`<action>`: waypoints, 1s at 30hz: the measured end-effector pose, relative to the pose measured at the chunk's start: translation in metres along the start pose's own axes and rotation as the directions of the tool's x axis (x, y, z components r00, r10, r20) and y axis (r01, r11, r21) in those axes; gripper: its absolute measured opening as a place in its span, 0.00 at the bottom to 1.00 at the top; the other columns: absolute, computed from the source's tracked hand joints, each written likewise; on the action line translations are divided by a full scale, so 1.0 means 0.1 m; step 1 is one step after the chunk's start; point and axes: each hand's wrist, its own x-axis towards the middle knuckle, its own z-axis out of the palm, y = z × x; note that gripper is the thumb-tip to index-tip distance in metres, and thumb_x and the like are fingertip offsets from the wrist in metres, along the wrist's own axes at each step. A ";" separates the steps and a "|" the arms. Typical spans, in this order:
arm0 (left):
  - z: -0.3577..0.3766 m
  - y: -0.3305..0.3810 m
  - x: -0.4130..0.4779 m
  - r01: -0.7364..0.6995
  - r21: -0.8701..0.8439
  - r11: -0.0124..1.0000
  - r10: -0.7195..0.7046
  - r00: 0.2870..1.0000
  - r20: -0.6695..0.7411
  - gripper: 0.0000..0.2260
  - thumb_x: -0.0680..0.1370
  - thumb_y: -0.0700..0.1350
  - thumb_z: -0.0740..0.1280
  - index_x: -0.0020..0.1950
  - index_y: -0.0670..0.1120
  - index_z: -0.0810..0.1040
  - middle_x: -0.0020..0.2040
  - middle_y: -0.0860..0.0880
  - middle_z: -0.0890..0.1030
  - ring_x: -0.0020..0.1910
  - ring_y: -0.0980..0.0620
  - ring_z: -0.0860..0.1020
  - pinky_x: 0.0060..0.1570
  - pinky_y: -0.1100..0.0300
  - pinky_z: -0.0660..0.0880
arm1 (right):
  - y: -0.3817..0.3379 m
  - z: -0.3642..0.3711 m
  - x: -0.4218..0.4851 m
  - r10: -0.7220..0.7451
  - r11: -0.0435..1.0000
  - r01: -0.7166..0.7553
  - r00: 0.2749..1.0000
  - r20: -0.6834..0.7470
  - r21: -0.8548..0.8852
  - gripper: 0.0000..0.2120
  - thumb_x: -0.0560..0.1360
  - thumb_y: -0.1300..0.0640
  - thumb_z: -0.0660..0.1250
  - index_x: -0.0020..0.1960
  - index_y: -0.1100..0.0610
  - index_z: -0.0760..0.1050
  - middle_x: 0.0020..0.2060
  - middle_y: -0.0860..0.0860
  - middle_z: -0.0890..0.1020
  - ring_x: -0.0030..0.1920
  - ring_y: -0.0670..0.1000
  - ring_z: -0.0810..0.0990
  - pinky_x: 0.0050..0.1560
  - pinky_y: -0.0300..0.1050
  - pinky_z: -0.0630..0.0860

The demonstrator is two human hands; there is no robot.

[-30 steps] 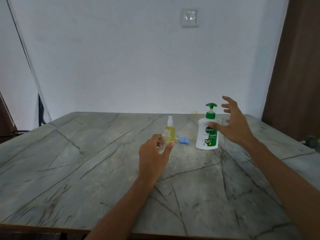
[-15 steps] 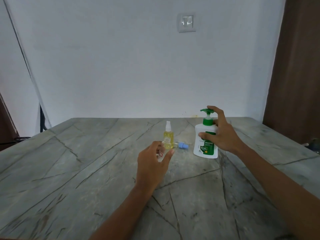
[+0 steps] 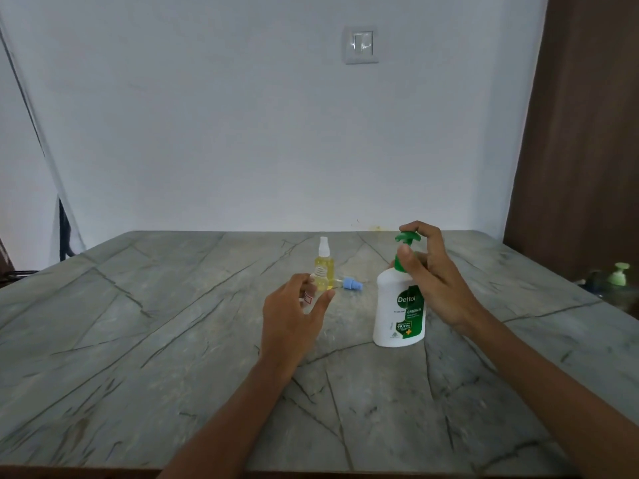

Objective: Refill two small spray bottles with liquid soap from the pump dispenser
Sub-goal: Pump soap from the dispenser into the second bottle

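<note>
At bench (image 3: 138, 340) centre, left grip (image 3: 290, 316) pinches uncapped bottle (image 3: 315, 283); right grip (image 3: 435, 278) curls round pump dispenser (image 3: 397, 316). Next: nozzle over neck, press.

The left grip (image 3: 294, 312) holds the uncapped spray bottle (image 3: 320, 283) upright over the tabletop (image 3: 138, 340). The capped spray bottle (image 3: 325, 264) stands just behind that grip. The loose spray head (image 3: 352, 283) lies to its right, between both grips. The pump dispenser (image 3: 397, 316) is upright beneath the right grip (image 3: 435, 281), which holds its neck.
</note>
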 end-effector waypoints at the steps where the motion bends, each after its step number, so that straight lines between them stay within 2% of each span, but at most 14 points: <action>1: 0.00 0.00 0.00 -0.001 -0.001 1.000 0.001 1.000 0.004 0.18 0.71 0.57 0.71 0.55 0.48 0.78 0.44 0.55 0.81 0.41 0.60 0.79 0.43 0.61 0.80 | -0.03 0.03 -0.02 -0.002 1.000 0.002 1.000 -0.015 0.004 0.16 0.77 0.38 0.57 0.63 0.41 0.62 0.39 0.53 0.83 0.40 0.55 0.83 0.44 0.51 0.79; 8: 0.01 0.01 -0.01 -0.006 0.008 1.000 0.006 1.000 0.018 0.19 0.71 0.57 0.71 0.55 0.47 0.78 0.44 0.55 0.81 0.41 0.59 0.79 0.43 0.62 0.79 | -0.12 0.13 -0.03 0.009 0.994 -0.001 0.997 -0.072 0.112 0.11 0.79 0.45 0.60 0.60 0.46 0.65 0.39 0.55 0.84 0.40 0.56 0.83 0.44 0.52 0.79; 12: 0.01 0.00 -0.01 -0.003 0.010 1.000 0.002 1.000 0.025 0.19 0.71 0.58 0.71 0.55 0.47 0.78 0.45 0.55 0.81 0.41 0.60 0.78 0.43 0.63 0.79 | -0.15 0.18 0.01 0.008 0.998 0.001 0.990 -0.143 0.061 0.12 0.78 0.44 0.62 0.58 0.46 0.65 0.37 0.53 0.83 0.37 0.51 0.82 0.40 0.43 0.78; 15: 0.00 0.00 -0.01 -0.003 0.006 1.000 0.003 1.000 0.029 0.19 0.71 0.58 0.71 0.55 0.48 0.78 0.45 0.55 0.81 0.42 0.60 0.78 0.43 0.64 0.78 | -0.13 0.22 0.01 -0.024 1.000 0.023 0.982 -0.188 -0.004 0.12 0.78 0.43 0.62 0.58 0.44 0.64 0.37 0.50 0.82 0.36 0.48 0.82 0.39 0.43 0.78; 18: -0.01 0.00 -0.01 -0.002 -0.008 1.000 0.003 1.000 0.025 0.17 0.71 0.57 0.72 0.55 0.48 0.78 0.44 0.56 0.81 0.41 0.60 0.78 0.43 0.64 0.78 | -0.06 0.22 -0.06 -0.045 0.996 0.031 0.987 -0.156 -0.089 0.20 0.73 0.38 0.64 0.62 0.35 0.61 0.41 0.46 0.82 0.38 0.46 0.83 0.40 0.47 0.81; 21: 0.01 -0.01 -0.01 -0.011 0.002 1.000 0.011 0.999 0.031 0.18 0.71 0.57 0.71 0.56 0.48 0.77 0.45 0.55 0.81 0.42 0.60 0.78 0.44 0.64 0.78 | 0.05 0.13 -0.12 -0.044 0.995 0.039 0.997 -0.057 -0.094 0.41 0.64 0.40 0.75 0.70 0.33 0.55 0.48 0.44 0.82 0.46 0.45 0.83 0.44 0.44 0.81; 23: 0.02 -0.01 0.00 -0.009 0.005 1.000 0.009 0.999 0.040 0.19 0.71 0.58 0.71 0.56 0.48 0.77 0.46 0.55 0.81 0.42 0.60 0.78 0.44 0.65 0.78 | 0.10 0.07 -0.11 -0.052 0.994 0.052 0.999 0.006 -0.096 0.50 0.61 0.45 0.80 0.73 0.34 0.53 0.50 0.46 0.82 0.48 0.47 0.83 0.48 0.47 0.81; 25: 0.03 0.00 0.00 -0.003 -0.002 1.000 0.003 0.999 0.046 0.19 0.71 0.58 0.71 0.56 0.48 0.77 0.46 0.55 0.81 0.42 0.60 0.78 0.44 0.65 0.78 | 0.11 0.04 -0.10 -0.066 0.993 0.070 0.997 0.043 -0.097 0.52 0.60 0.48 0.82 0.73 0.34 0.53 0.51 0.45 0.82 0.47 0.49 0.83 0.47 0.49 0.82; 27: 0.02 0.03 -0.01 -0.004 -0.031 1.000 0.005 0.999 0.032 0.18 0.71 0.57 0.71 0.56 0.48 0.78 0.45 0.56 0.81 0.42 0.60 0.79 0.44 0.66 0.77 | 0.11 0.06 -0.07 -0.089 0.992 0.092 0.995 0.039 -0.087 0.49 0.61 0.53 0.82 0.72 0.35 0.57 0.49 0.42 0.81 0.46 0.48 0.83 0.45 0.49 0.83; 30: -0.03 0.05 0.01 -0.004 -0.121 0.993 0.006 1.000 0.019 0.16 0.71 0.55 0.72 0.55 0.49 0.78 0.44 0.59 0.80 0.43 0.63 0.79 0.41 0.70 0.77 | 0.09 0.05 0.01 -0.163 0.962 0.165 0.986 0.029 -0.215 0.47 0.62 0.55 0.81 0.71 0.37 0.59 0.45 0.45 0.81 0.39 0.51 0.83 0.39 0.51 0.82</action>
